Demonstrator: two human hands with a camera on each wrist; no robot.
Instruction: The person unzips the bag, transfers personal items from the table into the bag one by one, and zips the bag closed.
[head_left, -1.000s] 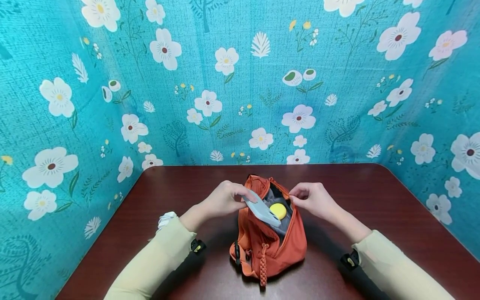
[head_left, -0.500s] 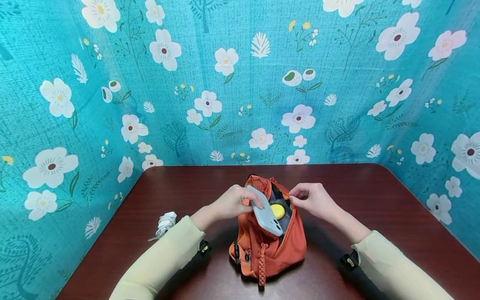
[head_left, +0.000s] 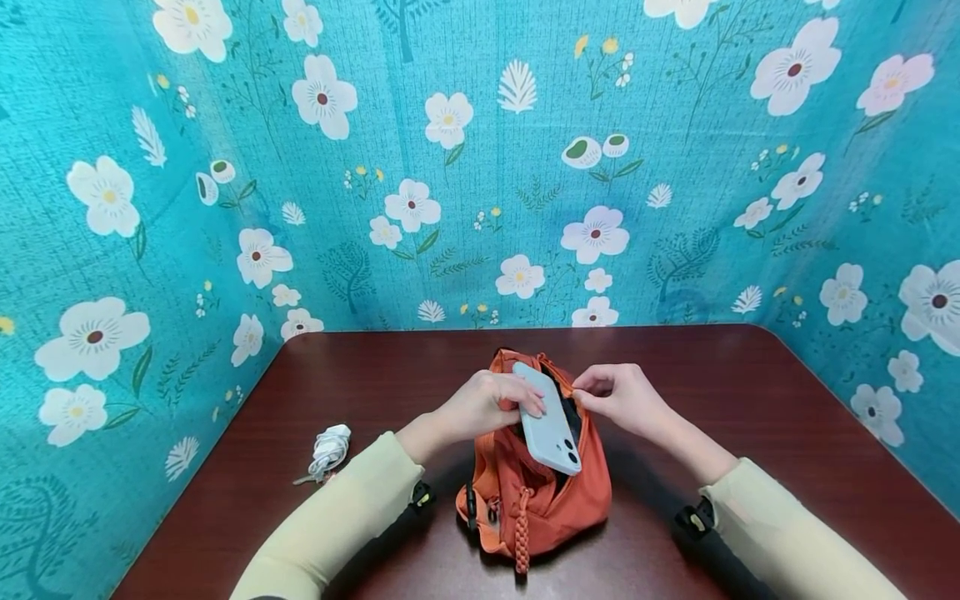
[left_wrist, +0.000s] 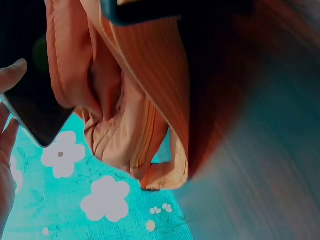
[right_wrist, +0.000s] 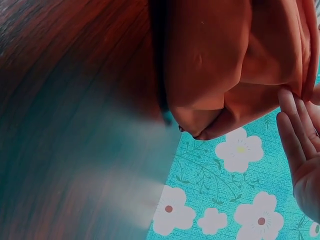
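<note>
Orange and slumping on the table (head_left: pixel 397 367), the bag (head_left: pixel 555 525) is now bearing a pale phone (head_left: pixel 553 429) across its open mouth: compared with a second ago, the left hand (head_left: pixel 491 402) is holding the phone farther toward three o'clock, and a yellow thing, visible inside then, is hiding from view. That shift is apparently bringing the work right over the opening; whether any part of the phone is dipping inside, the views are not revealing. At the phone's ten o'clock, the left hand is gripping it pincer-fashion, its thumb pressing the dark face in the left wrist view, its fingers curling over the pale back, parted only by the phone's thickness. Two lenses (head_left: pixel 573 457) are showing at the five o'clock end. At the bag's two o'clock, the right hand (head_left: pixel 618 396) is pinching the rim, thumb and fingertip closing on cloth, other fingers extending nearly straight. White cord (head_left: pixel 330 448) is lying well apart at the bag's nine o'clock, near the left sleeve (head_left: pixel 352 508).
</note>
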